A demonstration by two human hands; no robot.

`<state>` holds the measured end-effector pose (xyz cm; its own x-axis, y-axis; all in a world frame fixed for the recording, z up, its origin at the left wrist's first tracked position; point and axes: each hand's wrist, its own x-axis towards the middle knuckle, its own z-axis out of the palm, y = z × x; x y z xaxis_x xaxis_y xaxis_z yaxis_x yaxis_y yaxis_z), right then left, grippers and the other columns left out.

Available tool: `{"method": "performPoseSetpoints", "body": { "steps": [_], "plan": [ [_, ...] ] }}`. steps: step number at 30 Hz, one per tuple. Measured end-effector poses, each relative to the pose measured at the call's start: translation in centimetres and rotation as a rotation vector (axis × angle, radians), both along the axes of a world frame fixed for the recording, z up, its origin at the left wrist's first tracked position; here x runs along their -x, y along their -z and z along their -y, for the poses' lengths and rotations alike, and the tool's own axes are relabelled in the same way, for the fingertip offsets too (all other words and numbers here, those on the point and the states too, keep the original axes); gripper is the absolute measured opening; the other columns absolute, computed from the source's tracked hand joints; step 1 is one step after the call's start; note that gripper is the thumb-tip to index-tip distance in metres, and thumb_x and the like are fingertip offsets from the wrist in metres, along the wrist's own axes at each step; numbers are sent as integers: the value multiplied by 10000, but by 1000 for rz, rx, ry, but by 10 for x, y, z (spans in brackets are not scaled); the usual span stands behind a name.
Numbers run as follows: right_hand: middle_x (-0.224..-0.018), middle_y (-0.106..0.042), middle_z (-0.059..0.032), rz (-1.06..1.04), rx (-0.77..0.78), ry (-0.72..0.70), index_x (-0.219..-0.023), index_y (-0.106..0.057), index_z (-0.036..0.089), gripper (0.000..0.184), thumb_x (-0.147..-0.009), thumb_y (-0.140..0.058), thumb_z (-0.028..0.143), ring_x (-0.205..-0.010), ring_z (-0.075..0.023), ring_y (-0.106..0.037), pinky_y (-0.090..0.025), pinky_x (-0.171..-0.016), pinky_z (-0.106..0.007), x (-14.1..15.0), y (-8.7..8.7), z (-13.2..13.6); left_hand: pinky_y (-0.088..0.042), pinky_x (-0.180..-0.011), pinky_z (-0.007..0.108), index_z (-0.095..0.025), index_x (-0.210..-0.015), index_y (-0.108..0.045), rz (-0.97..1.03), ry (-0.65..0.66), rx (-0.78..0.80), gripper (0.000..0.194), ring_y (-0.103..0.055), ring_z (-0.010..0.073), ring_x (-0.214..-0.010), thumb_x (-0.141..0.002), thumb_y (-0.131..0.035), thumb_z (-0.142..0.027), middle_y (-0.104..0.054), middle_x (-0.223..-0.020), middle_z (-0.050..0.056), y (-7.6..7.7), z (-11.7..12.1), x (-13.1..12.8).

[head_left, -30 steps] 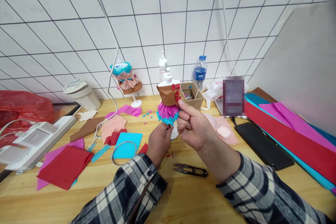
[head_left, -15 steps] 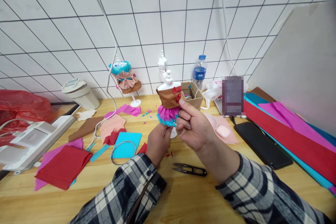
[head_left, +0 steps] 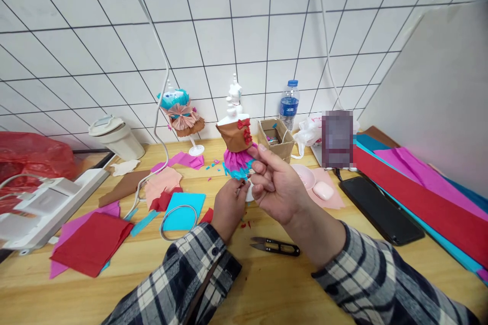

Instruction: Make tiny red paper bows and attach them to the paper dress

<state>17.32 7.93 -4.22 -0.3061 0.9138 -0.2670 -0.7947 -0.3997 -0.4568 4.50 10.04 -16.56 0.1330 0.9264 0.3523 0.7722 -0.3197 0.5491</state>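
Observation:
A small white dress-form mannequin (head_left: 239, 121) wears a paper dress: a brown bodice (head_left: 231, 135) with red bows (head_left: 246, 132) down one side, and a gathered magenta skirt (head_left: 235, 161) edged in turquoise. The whole figure leans to the left. My left hand (head_left: 230, 208) is closed round the stand just under the skirt; the fingers partly hide it. With thumb and forefinger, my right hand (head_left: 280, 185) pinches the skirt's right edge below the bows, its other fingers curled. The white round base shows between my hands. Black thread snips (head_left: 275, 246) lie on the table in front.
Behind stand another dressed mannequin (head_left: 185, 117), a bare one (head_left: 235, 92), a cardboard box (head_left: 280, 144) and a water bottle (head_left: 290, 104). Paper sheets (head_left: 91, 248) and a cable lie left. A pink dish (head_left: 305, 177), a phone (head_left: 381, 208) and long paper strips (head_left: 419, 188) are right.
The mannequin has tilted and turned leftward, bringing more of the red bows into view. My right thumb and forefinger have shifted from beside the bows down to the skirt's edge.

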Motion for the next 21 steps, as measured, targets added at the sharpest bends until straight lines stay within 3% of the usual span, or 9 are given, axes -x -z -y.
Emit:
{"method": "performPoseSetpoints", "body": {
  "steps": [8,12,21],
  "plan": [
    [-439,-427,126,-111,41,7,-823,-566,180,117,-887,-597,272,-282,6,-231,-360,-322,-55,0,0,0,-377,-606,260,-189,-891,-648,-51,-23,-9,227,-611,189,-757,-919,-445,-288,-680,-823,51,0,0,1],
    [-440,-419,134,-110,29,7,-765,-526,185,174,-841,-656,273,-292,6,-218,-397,-345,-70,-1,0,0,-352,-580,272,-179,-833,-647,-97,-30,-9,246,-592,197,-698,-911,-445,-296,-665,-767,60,-1,1,2],
    [-439,-393,141,-102,-15,13,-725,-511,190,192,-801,-676,250,-309,-5,-205,-487,-405,-132,-3,1,1,-373,-609,281,-181,-888,-640,-144,-20,-25,260,-609,207,-738,-926,-406,-288,-689,-844,77,-3,0,4]
  ]
}}
